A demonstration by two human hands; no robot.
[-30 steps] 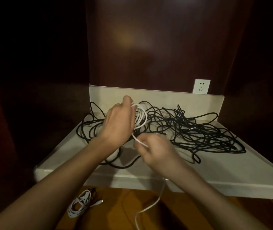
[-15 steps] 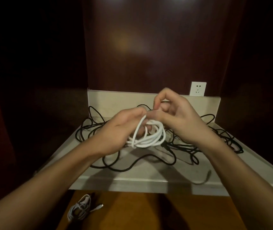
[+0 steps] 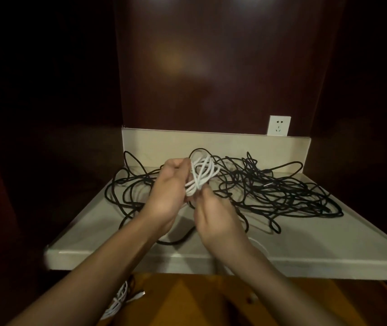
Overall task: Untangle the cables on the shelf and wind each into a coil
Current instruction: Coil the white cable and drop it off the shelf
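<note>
A small white cable coil point(image 3: 201, 175) is held above the pale shelf point(image 3: 305, 245). My left hand point(image 3: 169, 191) grips the coil from the left, fingers curled round its loops. My right hand point(image 3: 213, 217) is just below it and pinches the white strand at the coil's lower end. Behind and around both hands a long black cable point(image 3: 277, 191) lies in a loose tangle across the shelf, from the left edge to the far right.
A white wall socket point(image 3: 279, 125) sits above the shelf's raised back lip. Dark wood panels close in the sides and back. Below the shelf, on an orange-brown surface, lies another white coiled cable point(image 3: 117, 302).
My right hand has come down from above the coil to below it, pinching the strand. The white coil has lifted and tightened in my left hand.
</note>
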